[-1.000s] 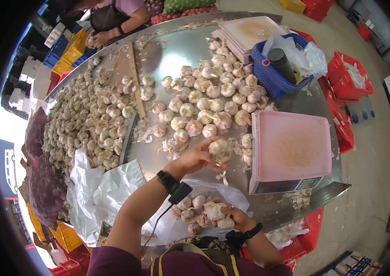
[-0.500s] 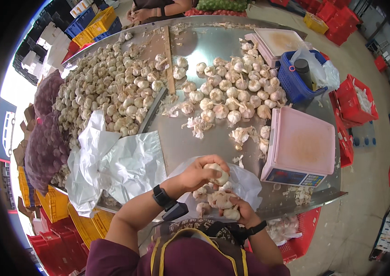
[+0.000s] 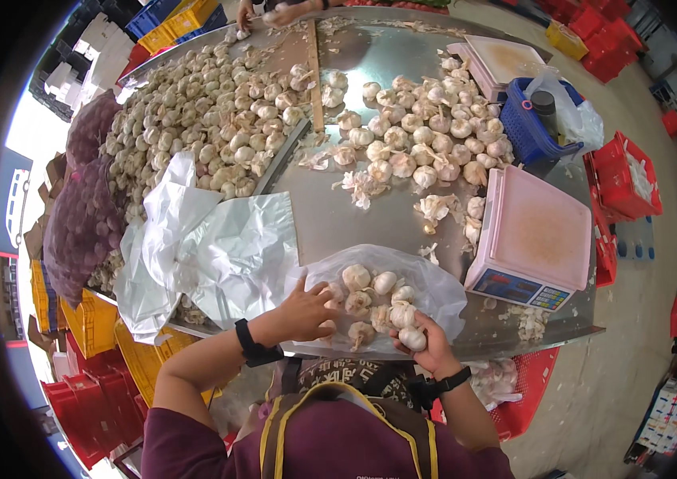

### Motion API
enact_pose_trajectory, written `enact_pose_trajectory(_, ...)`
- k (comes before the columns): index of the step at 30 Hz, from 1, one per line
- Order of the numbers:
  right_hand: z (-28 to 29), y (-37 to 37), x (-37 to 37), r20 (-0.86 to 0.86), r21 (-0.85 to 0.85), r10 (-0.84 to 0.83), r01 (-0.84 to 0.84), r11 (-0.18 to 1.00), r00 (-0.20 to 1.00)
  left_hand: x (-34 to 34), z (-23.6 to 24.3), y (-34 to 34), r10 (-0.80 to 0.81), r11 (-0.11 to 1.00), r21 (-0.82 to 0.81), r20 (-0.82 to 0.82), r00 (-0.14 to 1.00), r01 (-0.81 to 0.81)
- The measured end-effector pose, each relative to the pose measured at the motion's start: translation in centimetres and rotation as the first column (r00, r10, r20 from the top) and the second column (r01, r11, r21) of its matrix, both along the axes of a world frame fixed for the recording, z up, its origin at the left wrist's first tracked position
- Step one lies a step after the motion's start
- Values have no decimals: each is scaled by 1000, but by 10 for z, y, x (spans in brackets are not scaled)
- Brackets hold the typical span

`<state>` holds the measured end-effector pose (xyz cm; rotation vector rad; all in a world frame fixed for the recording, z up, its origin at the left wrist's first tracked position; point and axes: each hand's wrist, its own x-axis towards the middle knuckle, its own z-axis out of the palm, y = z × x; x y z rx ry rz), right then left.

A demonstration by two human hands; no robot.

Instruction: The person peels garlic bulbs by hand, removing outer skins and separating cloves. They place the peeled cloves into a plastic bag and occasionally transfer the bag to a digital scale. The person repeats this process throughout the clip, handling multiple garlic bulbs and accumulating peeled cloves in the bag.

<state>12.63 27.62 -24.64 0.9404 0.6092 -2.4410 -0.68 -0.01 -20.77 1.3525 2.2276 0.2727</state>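
Observation:
Several garlic bulbs (image 3: 357, 302) lie on a thin translucent plastic bag (image 3: 442, 292) at the table's near edge. My left hand (image 3: 305, 314) is beside their left side, fingers apart and bent, over the bag's edge; no bulb shows in its grip. At the right of the group, my right hand (image 3: 432, 350) has its fingers around a white garlic bulb (image 3: 412, 339). Part of that hand's grip is hidden behind the bulb.
A large garlic heap (image 3: 194, 120) covers the far left, a smaller pile (image 3: 434, 128) the middle right. White plastic bags (image 3: 242, 239) lie left of my hands. A pink scale (image 3: 538, 223) and blue basket (image 3: 526, 132) stand right. Another person's hands (image 3: 274, 14) are across the table.
My left hand has let go of its bulb and moved left, its fingers now apart. More bulbs show on the bag. The view has shifted, so the table appears higher.

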Motion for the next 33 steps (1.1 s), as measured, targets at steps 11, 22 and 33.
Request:
enact_pose_trajectory(11,17,-64,-62,-320,375,557,-437,817,766,4,22,-50,-99,929,-365,-89,991,60)
enact_pose_trajectory(22,16,15,-108,-212,486,586,-436,757,782,-117,89,21,193,913,238,465,864,-332)
enact_pose_trajectory(33,-38,77,-228,103,915,569,147,-376,816,-240,-74,191,484,875,98,-199,852,-474)
